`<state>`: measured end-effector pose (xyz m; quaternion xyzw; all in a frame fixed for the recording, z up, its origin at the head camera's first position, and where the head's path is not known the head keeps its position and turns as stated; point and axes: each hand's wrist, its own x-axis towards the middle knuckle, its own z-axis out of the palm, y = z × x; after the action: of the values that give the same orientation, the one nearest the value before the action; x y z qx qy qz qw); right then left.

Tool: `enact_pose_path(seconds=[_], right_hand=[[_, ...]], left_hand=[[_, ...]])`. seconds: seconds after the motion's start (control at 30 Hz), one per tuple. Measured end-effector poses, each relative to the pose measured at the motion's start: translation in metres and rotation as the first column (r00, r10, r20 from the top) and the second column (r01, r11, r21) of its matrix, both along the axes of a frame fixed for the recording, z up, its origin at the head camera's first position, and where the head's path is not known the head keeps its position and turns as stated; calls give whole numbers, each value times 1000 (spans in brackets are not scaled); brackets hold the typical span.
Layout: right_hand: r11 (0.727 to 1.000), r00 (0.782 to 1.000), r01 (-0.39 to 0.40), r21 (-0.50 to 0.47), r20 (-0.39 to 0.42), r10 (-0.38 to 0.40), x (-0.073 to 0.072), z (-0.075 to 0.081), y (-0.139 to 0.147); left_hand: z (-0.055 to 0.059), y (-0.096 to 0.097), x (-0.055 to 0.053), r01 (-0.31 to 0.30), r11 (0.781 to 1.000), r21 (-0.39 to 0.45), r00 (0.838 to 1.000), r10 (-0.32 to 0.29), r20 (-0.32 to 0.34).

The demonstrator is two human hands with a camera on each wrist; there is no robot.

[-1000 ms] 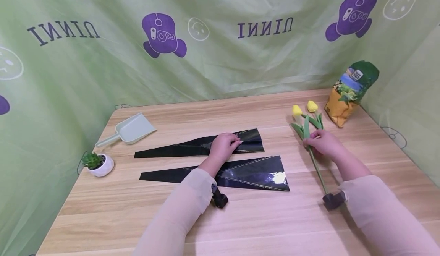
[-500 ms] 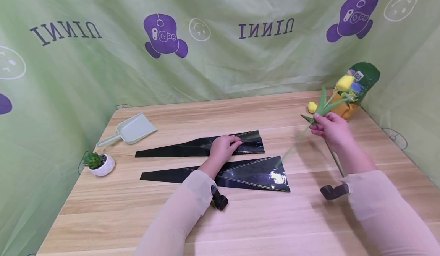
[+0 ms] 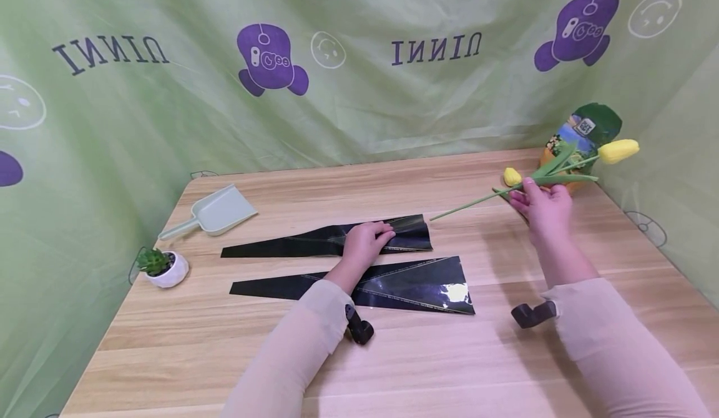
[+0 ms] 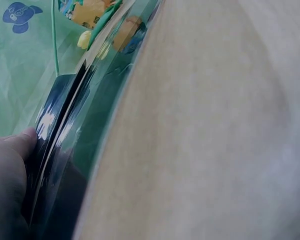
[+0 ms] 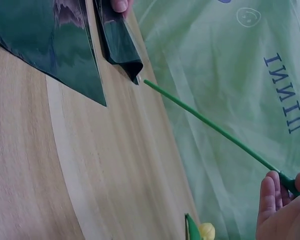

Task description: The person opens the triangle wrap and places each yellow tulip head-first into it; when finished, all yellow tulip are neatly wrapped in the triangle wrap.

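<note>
My right hand (image 3: 546,213) pinches an artificial yellow tulip (image 3: 618,151) just below its leaves. The tulip is held up over the table, bloom to the right, and its stem slants down left. In the right wrist view the stem's green tip (image 5: 147,81) sits right by the mouth of the farther black flower sleeve (image 3: 292,244). Thumb and fingers of my left hand (image 3: 364,243) pinch that sleeve near its wide end, where the mouth gapes a little. A second black sleeve (image 3: 415,286) lies flat, nearer to me, under my left forearm.
Behind my right hand lies another yellow tulip (image 3: 512,176), partly hidden. A colourful bag (image 3: 584,125) stands at the back right corner. To the left are a pale green dustpan (image 3: 221,211) and a small potted succulent (image 3: 167,271). Green cloth (image 3: 359,112) hangs behind the table.
My right hand has lifted one tulip off the table and turned it, so the bloom now points right and the stem end points at the farther sleeve. My left hand has stayed in place.
</note>
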<state>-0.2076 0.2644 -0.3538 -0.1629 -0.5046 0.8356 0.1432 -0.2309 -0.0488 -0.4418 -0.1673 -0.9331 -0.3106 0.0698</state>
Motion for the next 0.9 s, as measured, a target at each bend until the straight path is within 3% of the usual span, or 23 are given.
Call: enact_pose_path(seconds=[0.17,0.57,0.9], right_hand=[[999,1000,8,33,5,-8,-1,-3,-7],[993,994,107,-46,-20,-108,-5,-8,-16],[992,993,116,-49,21,-115,-4,-8,-16]], left_hand=[[-1,0,0,2,1000,7,1000,-1,-15],[1,0,1,8,1000,26,999,-7,-32],[1,-1,2,3,999,37,1000,-2,-29]])
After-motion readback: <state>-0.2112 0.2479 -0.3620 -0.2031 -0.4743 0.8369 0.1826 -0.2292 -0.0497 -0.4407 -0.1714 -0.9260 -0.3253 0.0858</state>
